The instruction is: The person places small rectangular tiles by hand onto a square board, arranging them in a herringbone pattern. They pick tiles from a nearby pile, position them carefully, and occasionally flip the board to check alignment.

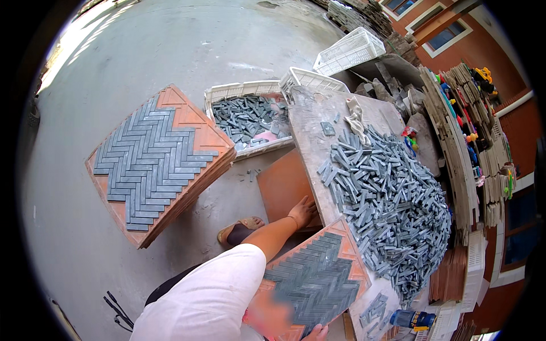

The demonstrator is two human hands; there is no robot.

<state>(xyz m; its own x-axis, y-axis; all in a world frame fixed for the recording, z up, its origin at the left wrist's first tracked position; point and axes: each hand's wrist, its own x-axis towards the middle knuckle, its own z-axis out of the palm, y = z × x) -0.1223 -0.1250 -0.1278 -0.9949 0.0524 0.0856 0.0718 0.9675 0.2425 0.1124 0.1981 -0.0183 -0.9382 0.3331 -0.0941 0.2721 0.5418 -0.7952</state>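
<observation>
My left hand [304, 212] reaches down beside the worktable's edge, fingers stretched over a plain orange-brown board [282, 186] below the tabletop. I cannot tell whether it grips the board. At the bottom edge, my right hand [316, 333] shows only in part, its thumb over the rim of an orange tray [348, 238]. Grey strip tiles [318, 275] fill that tray in a herringbone pattern. The tray lies tilted against the table's near side, and a blurred patch covers its lower left. A big heap of loose strip tiles [392, 210] covers the table beside it.
On the left stands a stack of orange trays [193, 122], the top one filled with herringbone tiles. Behind it is a white crate [244, 88] of loose tiles. The worktable [307, 122] holds a pale glove [356, 120] and a blue bottle [410, 319]. My sandalled foot [238, 228] rests nearby.
</observation>
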